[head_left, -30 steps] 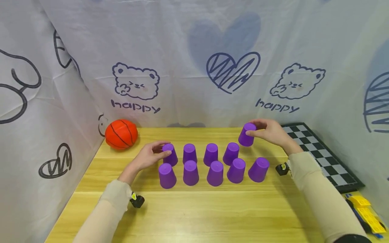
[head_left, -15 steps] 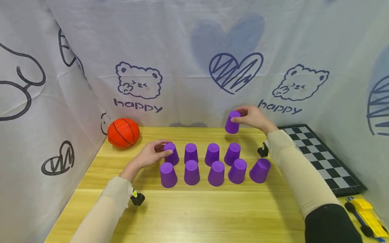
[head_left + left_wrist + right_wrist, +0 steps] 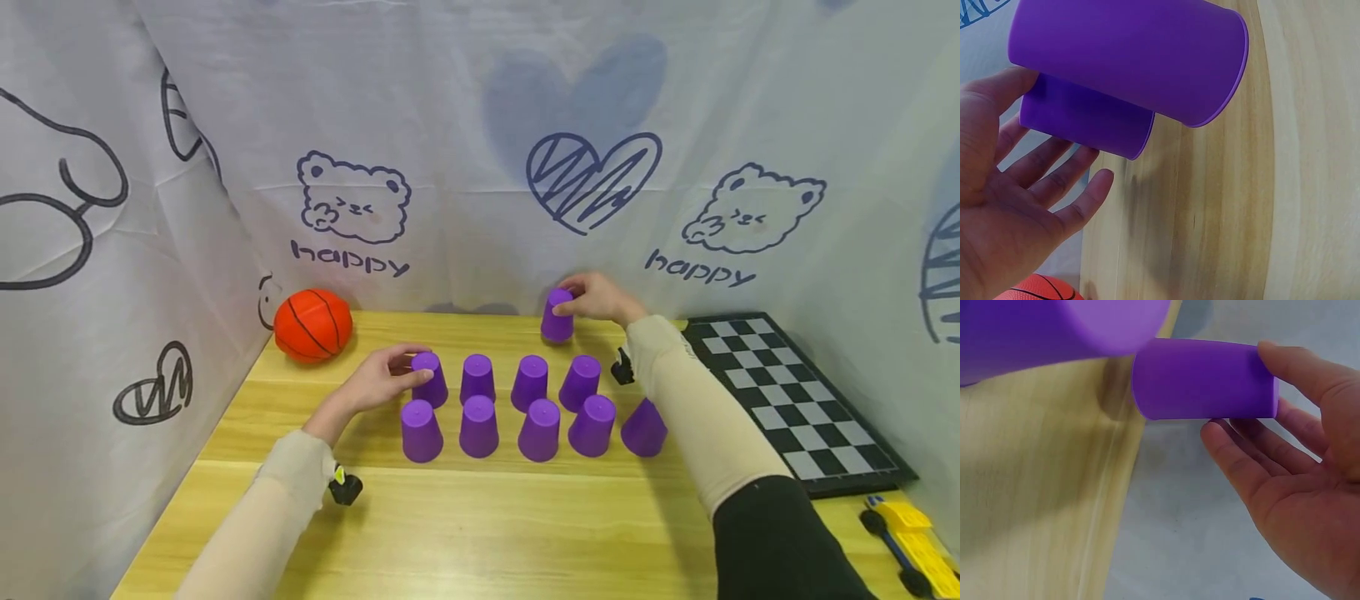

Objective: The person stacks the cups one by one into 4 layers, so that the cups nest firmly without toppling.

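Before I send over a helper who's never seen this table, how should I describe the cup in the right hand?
On the wooden table, find the two rows of upside-down purple cups. Look past the farther row, toward the printed white curtain, to the lone cup that the right hand holds. Unlike its purple neighbours, it is in neither row.

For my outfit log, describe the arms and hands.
The left hand and right hand are bare, below cream sleeves. Black fabric shows further up the right arm. A small black box sits at each wrist.
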Available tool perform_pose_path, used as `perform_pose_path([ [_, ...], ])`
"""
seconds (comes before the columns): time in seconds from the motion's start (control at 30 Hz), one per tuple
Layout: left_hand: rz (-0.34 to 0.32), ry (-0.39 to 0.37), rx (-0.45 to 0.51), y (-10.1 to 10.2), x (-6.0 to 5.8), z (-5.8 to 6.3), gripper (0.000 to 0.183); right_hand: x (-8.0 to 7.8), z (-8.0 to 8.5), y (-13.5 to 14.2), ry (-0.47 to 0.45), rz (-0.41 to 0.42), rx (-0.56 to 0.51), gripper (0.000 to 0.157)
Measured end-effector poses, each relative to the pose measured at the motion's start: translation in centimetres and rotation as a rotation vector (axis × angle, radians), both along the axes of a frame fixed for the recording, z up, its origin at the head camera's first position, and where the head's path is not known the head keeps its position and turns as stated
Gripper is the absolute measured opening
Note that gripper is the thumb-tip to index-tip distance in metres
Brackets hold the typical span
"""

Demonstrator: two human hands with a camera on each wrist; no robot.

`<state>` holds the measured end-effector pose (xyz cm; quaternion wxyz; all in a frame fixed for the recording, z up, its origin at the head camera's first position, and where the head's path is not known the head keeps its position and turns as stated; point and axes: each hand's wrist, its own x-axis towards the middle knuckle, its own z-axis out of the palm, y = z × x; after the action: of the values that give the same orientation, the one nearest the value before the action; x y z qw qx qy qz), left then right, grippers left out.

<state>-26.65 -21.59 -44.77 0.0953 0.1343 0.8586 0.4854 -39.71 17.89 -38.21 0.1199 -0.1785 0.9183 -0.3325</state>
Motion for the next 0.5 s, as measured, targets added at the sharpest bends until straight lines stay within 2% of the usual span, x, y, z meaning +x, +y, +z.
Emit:
perform_pose_path([
  [0.23,-0.003,0.005,-0.007,0.1,0.0,0.1,0.055,-0.4,-1.1,-0.7,-0.073,0.010,0.011,0.052],
  [0.5,-0.002,-0.011,-0.006,0.2,0.1,0.2,0.054,-0.5,-1.7,-0.6,-0.081,0.015,0.022,0.051],
])
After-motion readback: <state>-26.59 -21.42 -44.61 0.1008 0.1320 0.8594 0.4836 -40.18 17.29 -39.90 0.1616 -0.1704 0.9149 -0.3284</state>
